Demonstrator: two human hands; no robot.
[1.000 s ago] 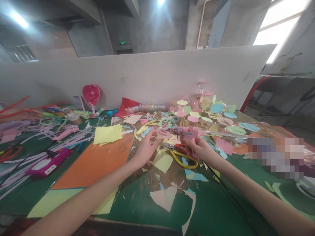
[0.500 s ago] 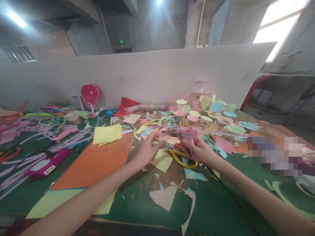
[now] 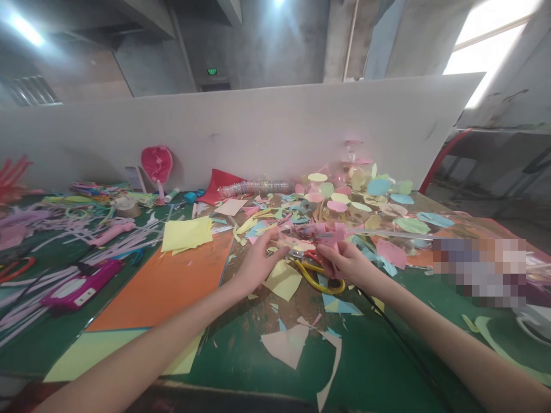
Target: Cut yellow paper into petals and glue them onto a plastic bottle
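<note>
My right hand [image 3: 340, 258] is wrapped round the grip of a pink hot glue gun [image 3: 330, 234], whose nozzle points left. A clear glue stick [image 3: 391, 234] juts from its back, and a black cord [image 3: 398, 337] trails down to the right. At the nozzle end my left hand [image 3: 262, 258] has its thumb and fingers curled in a pinch. What they hold is small, see-through and pinkish, and I cannot make out its kind. Below the glue gun lie yellow-handled scissors [image 3: 321, 281], partly covered, and a yellow paper piece [image 3: 283, 280].
Paper scraps cover the middle, with cut paper ovals [image 3: 338, 206] behind. Yellow sheets [image 3: 187, 235] lie on orange paper [image 3: 163, 287] at left. A magenta device [image 3: 84, 285], white strips and a pink hand fan [image 3: 157, 166] stand farther left. A white panel [image 3: 258, 132] closes off the back.
Both my hands and the glue gun keep almost the same place. At the far left edge, blurred red strands have risen and spread where a thin red strip was before.
</note>
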